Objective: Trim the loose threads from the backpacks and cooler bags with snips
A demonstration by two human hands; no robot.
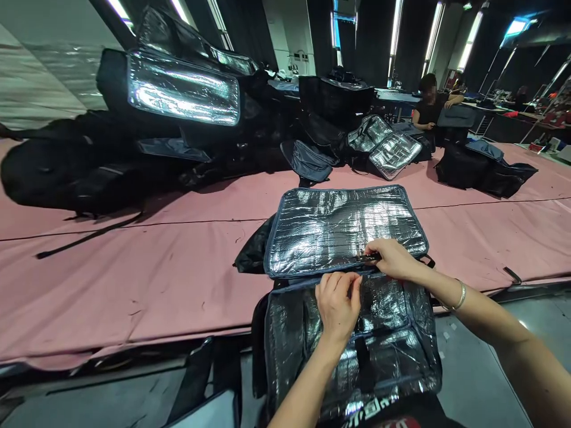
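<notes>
A black bag (285, 345) lies open in front of me, its inside lined with shiny silver foil. Its foil-faced lid (321, 223) is folded back flat onto the pink-covered table. My left hand (338, 303) is over the bag's opening by the hinge seam, thumb and fingers pinched together; whatever is between them is too small to make out. Just right of it, my right hand (390, 258) is closed around a slim black tool (366, 258), which points left along the lid's lower edge. The tool's exact kind is not clear.
A pile of black bags (57, 169) fills the table's back left, one showing a silver lid (182, 89). More bags (484, 169) lie farther right. Another person (430, 107) stands across the table holding a dark bag. Loose black straps (89, 235) lie on the pink cloth (178, 267).
</notes>
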